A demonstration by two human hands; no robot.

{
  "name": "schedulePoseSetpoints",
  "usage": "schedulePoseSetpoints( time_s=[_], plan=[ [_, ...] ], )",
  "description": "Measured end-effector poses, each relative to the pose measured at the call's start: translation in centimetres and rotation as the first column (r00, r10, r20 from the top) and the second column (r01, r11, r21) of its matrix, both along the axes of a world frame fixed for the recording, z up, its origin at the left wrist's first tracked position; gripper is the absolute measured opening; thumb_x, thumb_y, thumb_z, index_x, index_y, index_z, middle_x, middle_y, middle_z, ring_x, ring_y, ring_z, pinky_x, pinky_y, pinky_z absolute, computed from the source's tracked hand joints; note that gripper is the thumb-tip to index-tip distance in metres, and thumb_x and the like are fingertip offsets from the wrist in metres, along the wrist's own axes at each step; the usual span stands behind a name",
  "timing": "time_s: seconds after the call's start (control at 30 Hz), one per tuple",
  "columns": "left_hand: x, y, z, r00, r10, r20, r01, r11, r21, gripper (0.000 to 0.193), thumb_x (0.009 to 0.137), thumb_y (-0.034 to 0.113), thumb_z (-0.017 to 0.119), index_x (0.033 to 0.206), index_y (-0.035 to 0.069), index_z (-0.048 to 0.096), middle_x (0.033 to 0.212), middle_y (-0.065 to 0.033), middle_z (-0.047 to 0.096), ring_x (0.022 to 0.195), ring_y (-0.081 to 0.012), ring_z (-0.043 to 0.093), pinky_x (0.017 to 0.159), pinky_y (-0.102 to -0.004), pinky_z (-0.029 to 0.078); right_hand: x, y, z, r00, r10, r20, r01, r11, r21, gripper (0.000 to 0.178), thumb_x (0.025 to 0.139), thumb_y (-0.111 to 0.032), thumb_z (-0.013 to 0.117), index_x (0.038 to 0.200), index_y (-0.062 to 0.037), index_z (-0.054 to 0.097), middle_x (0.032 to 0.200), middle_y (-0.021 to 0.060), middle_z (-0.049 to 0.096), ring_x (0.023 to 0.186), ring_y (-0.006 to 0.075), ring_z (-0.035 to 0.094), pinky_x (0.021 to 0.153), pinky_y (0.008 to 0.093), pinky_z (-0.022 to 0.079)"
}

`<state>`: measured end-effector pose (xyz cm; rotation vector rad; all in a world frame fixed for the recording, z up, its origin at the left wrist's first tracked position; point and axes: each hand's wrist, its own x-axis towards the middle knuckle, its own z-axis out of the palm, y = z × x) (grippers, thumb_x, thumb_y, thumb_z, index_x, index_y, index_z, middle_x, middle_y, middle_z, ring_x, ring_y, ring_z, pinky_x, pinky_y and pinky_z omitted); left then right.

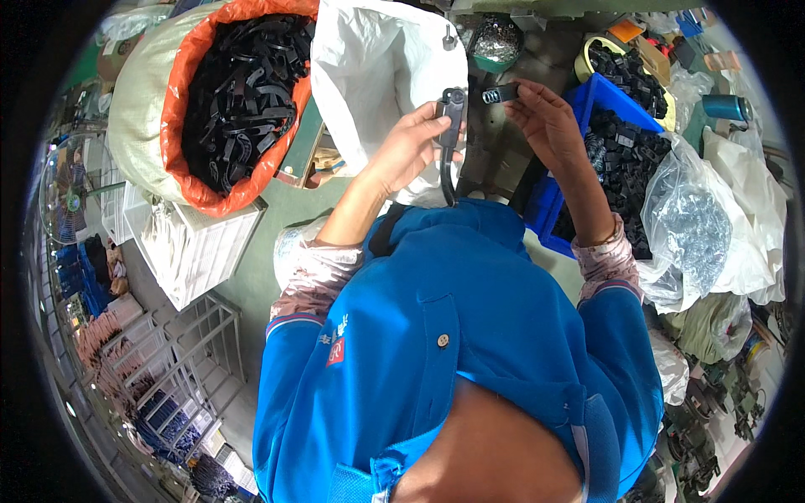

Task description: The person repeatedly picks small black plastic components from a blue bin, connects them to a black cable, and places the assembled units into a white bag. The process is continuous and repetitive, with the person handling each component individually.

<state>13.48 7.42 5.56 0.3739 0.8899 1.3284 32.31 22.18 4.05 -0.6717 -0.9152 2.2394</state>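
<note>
My left hand (403, 147) is closed round a long black plastic part (454, 132) with a curved, handle-like lower end, held upright in front of the white sack. A short way to its right, my right hand (547, 119) pinches a small black plastic piece (506, 92) between thumb and fingers. A metal coil spring (491, 96) shows at that piece's left end, pointing toward the long part. The two pieces are apart. The fingertips behind the long part are partly hidden.
An orange-rimmed sack (174, 142) of black plastic parts stands at the left, beside an open white sack (352, 71). At the right, a blue bin (547, 220) holds black pieces, with a yellow tub (584, 60) behind it. A green bowl (490, 64) contains small metal parts.
</note>
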Motion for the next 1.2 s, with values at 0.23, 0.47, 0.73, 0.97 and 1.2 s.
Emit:
schedulePoseSetpoints(
  time_s=[0.23, 0.47, 0.73, 0.97, 1.2],
  plan=[
    [0.4, -0.5, 0.0, 0.943, -0.036, -0.331, 0.054, 0.997, 0.047, 0.042, 0.082, 0.002, 0.067, 0.121, 0.005, 0.052, 0.108, -0.0068, 0.065, 0.087, -0.0148, 0.065, 0.064, -0.0226, 0.051, -0.4, -0.1, 1.2, 0.997, 0.039, 0.072, -0.048, 0.991, 0.128, 0.027, 0.091, -0.01, 0.059, 0.114, 0.0036, 0.058, 0.097, 0.0097, 0.064, 0.086, 0.0162, 0.063, 0.079, 0.0283, 0.052],
    [1.1, -0.8, -0.1, 0.953, -0.097, -0.287, 0.098, 0.995, -0.011, 0.047, 0.084, 0.0, 0.064, 0.128, 0.005, 0.048, 0.112, -0.0083, 0.063, 0.093, -0.0191, 0.065, 0.063, -0.0254, 0.053, -1.0, -0.5, 1.5, 0.963, 0.03, 0.27, -0.121, 0.937, 0.328, 0.027, 0.088, -0.012, 0.064, 0.11, 0.0024, 0.062, 0.093, 0.0059, 0.064, 0.079, 0.012, 0.06, 0.075, 0.0246, 0.049],
    [1.9, -1.0, 0.4, 0.968, -0.101, -0.23, 0.098, 0.995, -0.023, 0.043, 0.086, 0.001, 0.061, 0.127, 0.004, 0.049, 0.114, -0.0098, 0.062, 0.095, -0.0213, 0.065, 0.06, -0.0274, 0.053, -0.7, -0.2, 1.3, 0.92, 0.08, 0.385, -0.268, 0.843, 0.466, 0.031, 0.086, -0.015, 0.065, 0.111, 0.0031, 0.062, 0.092, 0.0057, 0.065, 0.08, 0.0101, 0.06, 0.075, 0.0242, 0.048],
    [2.1, -0.9, -0.1, 0.964, -0.103, -0.246, 0.108, 0.994, 0.008, 0.036, 0.087, 0.003, 0.059, 0.122, 0.001, 0.051, 0.114, -0.0098, 0.062, 0.096, -0.0207, 0.065, 0.062, -0.0273, 0.053, -0.7, -1.0, 1.1, 0.912, 0.1, 0.398, -0.285, 0.852, 0.439, 0.03, 0.086, -0.015, 0.065, 0.111, 0.0028, 0.061, 0.093, 0.0062, 0.064, 0.082, 0.0117, 0.061, 0.074, 0.0251, 0.049],
    [2.2, -0.7, -0.4, 0.95, -0.125, -0.284, 0.133, 0.991, 0.009, 0.036, 0.087, 0.005, 0.061, 0.12, 0.001, 0.05, 0.111, -0.0113, 0.064, 0.097, -0.0211, 0.064, 0.065, -0.0274, 0.054, -0.5, -1.4, 0.3, 0.909, 0.123, 0.399, -0.287, 0.879, 0.382, 0.025, 0.086, -0.013, 0.066, 0.104, 0.0022, 0.06, 0.092, 0.0059, 0.063, 0.079, 0.0113, 0.06, 0.075, 0.0258, 0.048]
  ],
)
